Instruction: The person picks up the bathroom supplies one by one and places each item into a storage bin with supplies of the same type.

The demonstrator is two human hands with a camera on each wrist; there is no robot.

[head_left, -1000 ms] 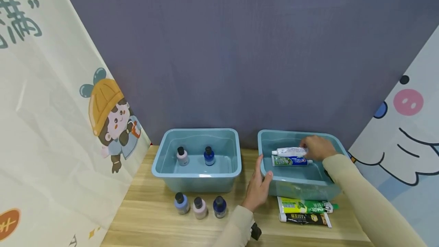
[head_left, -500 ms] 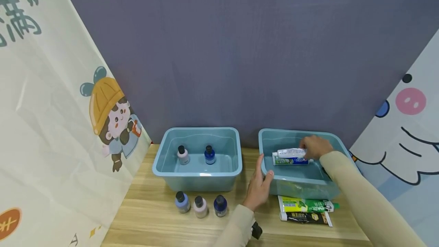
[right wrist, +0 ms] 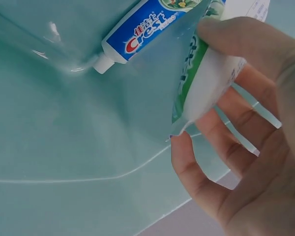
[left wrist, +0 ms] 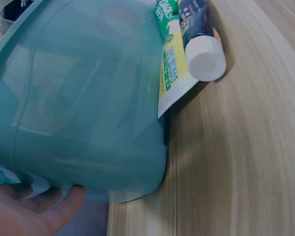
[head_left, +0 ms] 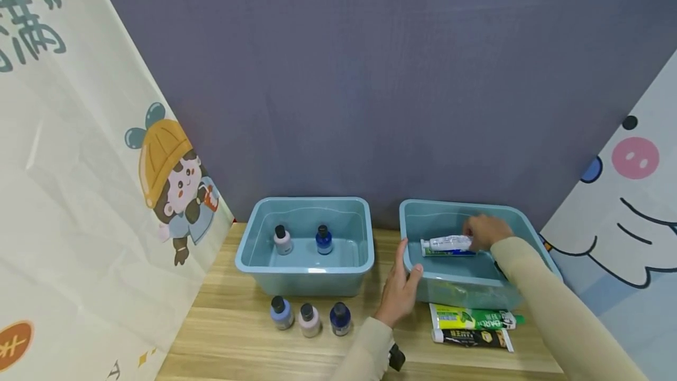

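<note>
My right hand (head_left: pixel 488 232) pinches a white toothpaste tube (head_left: pixel 449 243) inside the right-hand blue bin (head_left: pixel 471 293). In the right wrist view that tube (right wrist: pixel 214 81) shows a green stripe, thumb on one side and fingers on the other. Beside it on the bin floor lies a blue Crest toothpaste tube (right wrist: pixel 147 27), partly covered by the white one in the head view. My left hand (head_left: pixel 398 294) rests against the bin's front left corner, fingers straight and spread. In the left wrist view its fingers (left wrist: pixel 64 209) touch the bin's outer wall.
A green-yellow toothpaste tube (head_left: pixel 473 317) and a black one (head_left: pixel 471 338) lie before the right bin. The left blue bin (head_left: pixel 307 281) holds a pink bottle (head_left: pixel 282 243) and a dark blue one (head_left: pixel 324 243). Before it stand three small bottles, the middle one pink (head_left: pixel 309 322).
My right hand has lowered the white tube toward the front, over the Crest tube, covering more of it. The left hand stays at the bin's corner.
</note>
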